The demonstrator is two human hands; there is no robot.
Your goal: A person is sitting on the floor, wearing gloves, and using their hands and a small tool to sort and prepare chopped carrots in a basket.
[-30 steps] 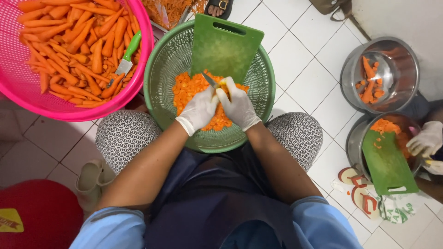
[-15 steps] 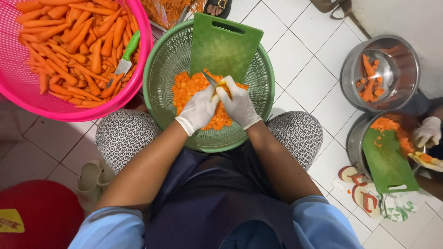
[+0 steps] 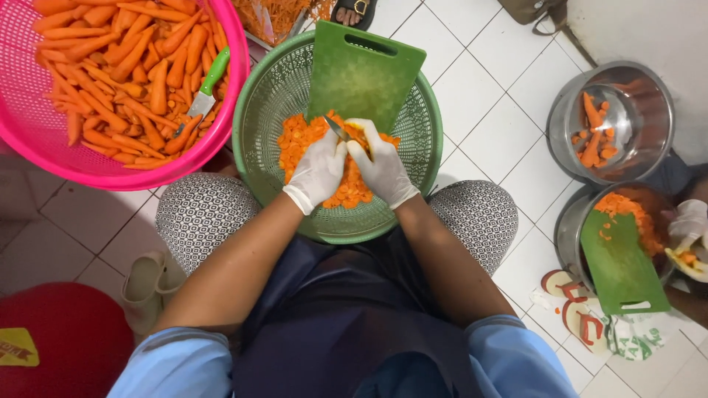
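Hands unmoved; co-worker's glove (image 3: pixel 689 223) lower, pink basket (image 3: pixel 44 158) beside green basket (image 3: pixel 258 110).

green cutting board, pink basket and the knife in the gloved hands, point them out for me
green cutting board (image 3: pixel 363 77), head view, on its bare middle face
pink basket (image 3: pixel 88 175), head view, on its near rim
knife (image 3: pixel 336 129), head view, on the blade between the gloved hands
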